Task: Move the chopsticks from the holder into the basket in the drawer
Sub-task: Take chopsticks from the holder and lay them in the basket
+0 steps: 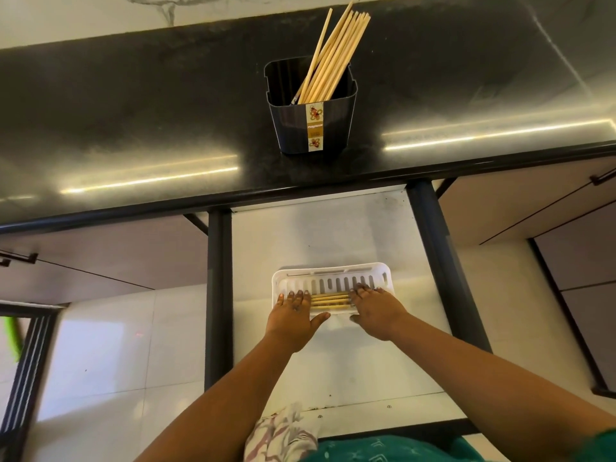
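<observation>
Chopsticks [336, 55] are standing in a bundle in the black square holder [311, 105] on the dark countertop [133, 111], leaning toward its far right corner, so most of the set is waiting up there. A smaller batch of chopsticks [330, 300] is lying flat, running left to right, in the white slotted basket [330, 278] that is sitting on the pale floor of the open drawer [333, 235] below the counter edge.

Both hands are pressing down on that batch with flat, spread fingers. The left hand [295, 315] is covering its left ends and the right hand [376, 311] its right ends; neither hand is clenching around anything, they are only resting on the sticks and squaring them up.

Judging from this, the risks are modest but real. The basket is looking light and is sitting loose on a smooth drawer floor, so an uneven push could be sliding it or tipping its near edge. Thin stick tips could be poking through the wall slots if nudged sideways. Up on the counter, the holder is standing near the front edge with a top-heavy, leaning bundle; pulling a handful out at an angle could be dragging it over or spilling sticks past the drawer onto the tiled floor [100, 361].
</observation>
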